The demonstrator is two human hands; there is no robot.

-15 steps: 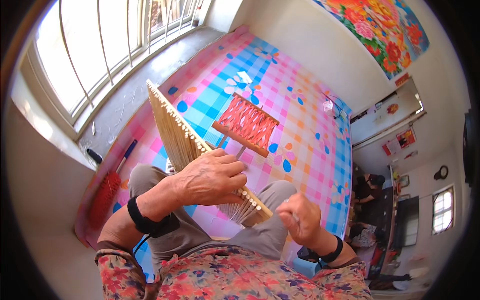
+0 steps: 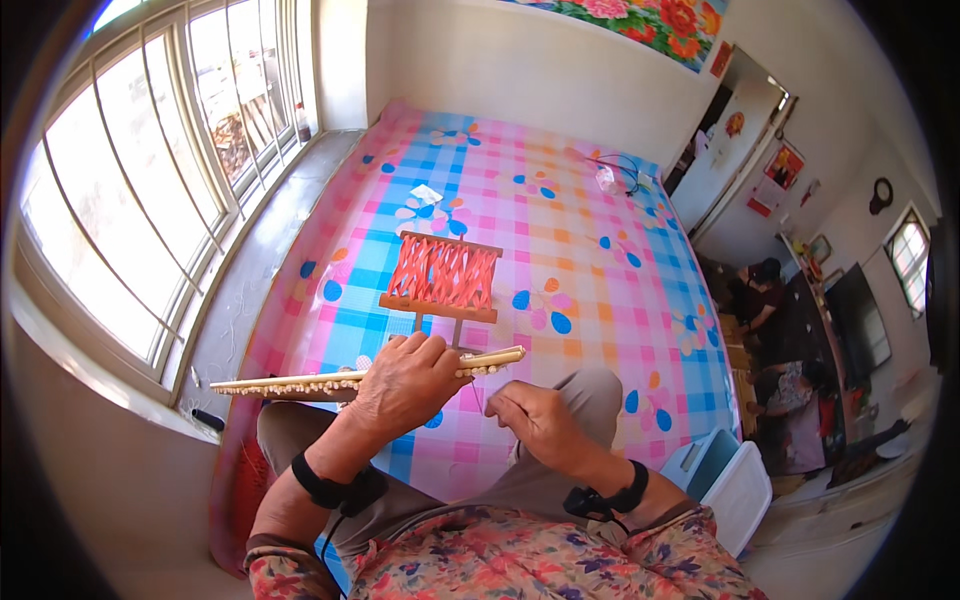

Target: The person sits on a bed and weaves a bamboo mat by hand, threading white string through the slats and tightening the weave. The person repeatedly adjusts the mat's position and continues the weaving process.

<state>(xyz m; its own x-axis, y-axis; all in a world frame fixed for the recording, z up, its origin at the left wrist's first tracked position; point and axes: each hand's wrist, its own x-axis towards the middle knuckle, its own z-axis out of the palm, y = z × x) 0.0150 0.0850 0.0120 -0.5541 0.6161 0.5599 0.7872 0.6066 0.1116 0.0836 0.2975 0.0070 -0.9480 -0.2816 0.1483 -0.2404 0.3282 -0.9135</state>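
Observation:
A flat panel of pale straw-like stalks (image 2: pixel 290 384) lies across my lap, seen almost edge-on, its cut stalk ends showing as a row of round tips. My left hand (image 2: pixel 405 385) is closed over its upper edge, right of the middle. Just below the panel's right end, my right hand (image 2: pixel 540 418) is apart from it with the fingers pinched together. Whatever is between those fingers is too small to make out. Beyond the panel stands a wooden frame wound with red strips (image 2: pixel 445 275), its two legs reaching toward my left hand.
I sit on a bed with a checked, flowered cover (image 2: pixel 560 250). A barred window (image 2: pixel 130 200) and grey sill (image 2: pixel 265 240) run along the left. A blue-and-white plastic bin (image 2: pixel 735 490) stands at right. Farther right, two people (image 2: pixel 760 300) sit by a dark television (image 2: pixel 860 325).
The panel has swung from steeply slanted to nearly level, now edge-on. My right hand has moved left and closer to the panel. My view has turned, bringing the bin into sight.

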